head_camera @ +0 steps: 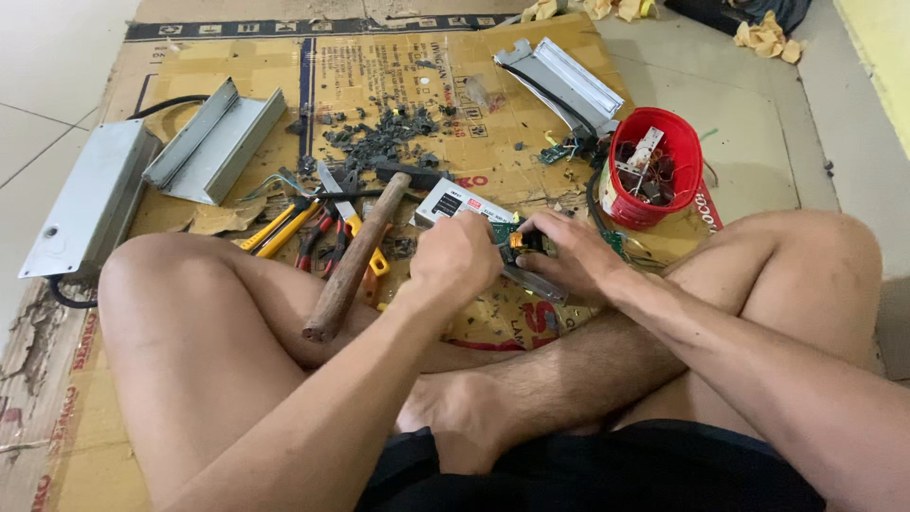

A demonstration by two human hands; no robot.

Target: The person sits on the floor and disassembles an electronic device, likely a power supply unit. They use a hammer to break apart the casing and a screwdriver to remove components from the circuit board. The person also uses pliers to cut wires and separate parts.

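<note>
I sit cross-legged on cardboard. My left hand is closed in a fist over a green circuit board with an orange part, and seems to grip a small tool that I cannot make out. My right hand holds the same board from the right, fingers curled over it. Under the board lies a grey metal casing with a label. A wooden-handled hammer leans across my left shin, just left of my left hand.
Pliers and yellow-handled cutters lie beside the hammer. A red plastic tub holds stripped parts at right. Grey metal housings, a long grey box and another casing lie around a heap of black fragments.
</note>
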